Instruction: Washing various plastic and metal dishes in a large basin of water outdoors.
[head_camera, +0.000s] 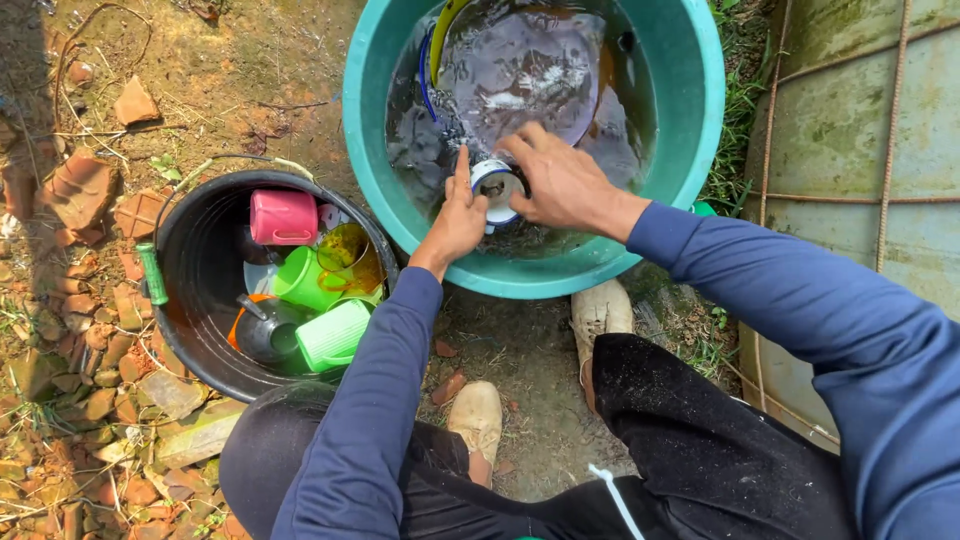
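Both my hands hold a small white enamel mug with a blue rim (497, 185) over the water of a large teal basin (560, 270). My left hand (458, 215) grips its left side, thumb up along the rim. My right hand (560, 180) covers its right side and top. A dark round plate (525, 70) and a yellow item (443, 30) lie submerged in the basin behind the mug.
A black bucket (190, 270) at the left holds a pink cup (283, 217), green cups (333, 335), a clear yellowish cup and a metal pot. Broken bricks (80, 190) litter the ground at left. A mossy wire-caged tank (850, 130) stands at right. My feet (478, 420) are below the basin.
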